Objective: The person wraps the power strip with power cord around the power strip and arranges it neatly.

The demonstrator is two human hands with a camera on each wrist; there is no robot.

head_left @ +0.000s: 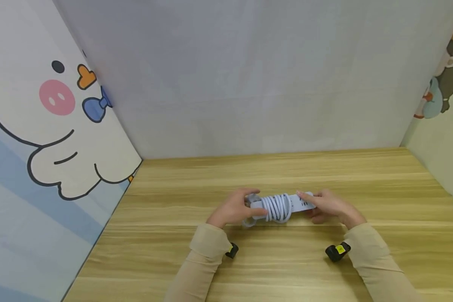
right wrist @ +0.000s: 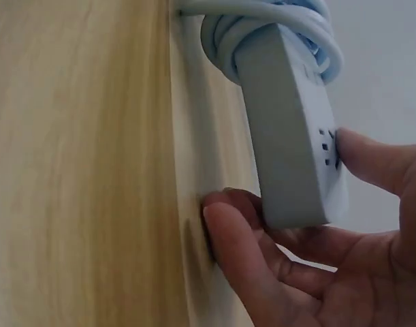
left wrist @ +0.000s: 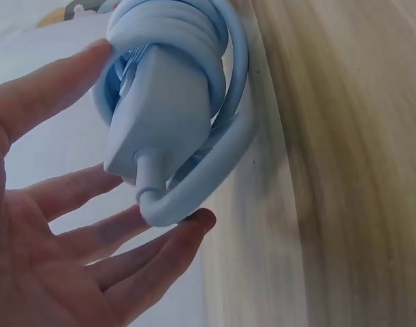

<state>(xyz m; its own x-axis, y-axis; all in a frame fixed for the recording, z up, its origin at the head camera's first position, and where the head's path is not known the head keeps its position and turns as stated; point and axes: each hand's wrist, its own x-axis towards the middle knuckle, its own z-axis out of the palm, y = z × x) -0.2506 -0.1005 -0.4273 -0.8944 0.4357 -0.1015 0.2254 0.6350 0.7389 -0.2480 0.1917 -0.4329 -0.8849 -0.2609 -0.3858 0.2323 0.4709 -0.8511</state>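
A white power strip (head_left: pixel 297 204) is held just above the wooden table, its white cord (head_left: pixel 276 208) wound in several turns around its middle. My left hand (head_left: pixel 235 208) holds the left end, thumb on the near side by the coils and fingers on the far side. In the left wrist view, the cord leaves the strip's end (left wrist: pixel 168 102) and bends back sharply beside the fingertips. My right hand (head_left: pixel 331 205) pinches the other end, thumb on the socket face (right wrist: pixel 323 146) and fingers underneath. The plug cannot be made out clearly.
The wood-grain table (head_left: pixel 166 260) stretches around both hands. A pale backdrop (head_left: pixel 249 84) rises behind it, with a cartoon-printed panel (head_left: pixel 15 201) at left and another printed panel (head_left: pixel 441 155) at right. Black wrist devices (head_left: pixel 336 252) sit at both sleeves.
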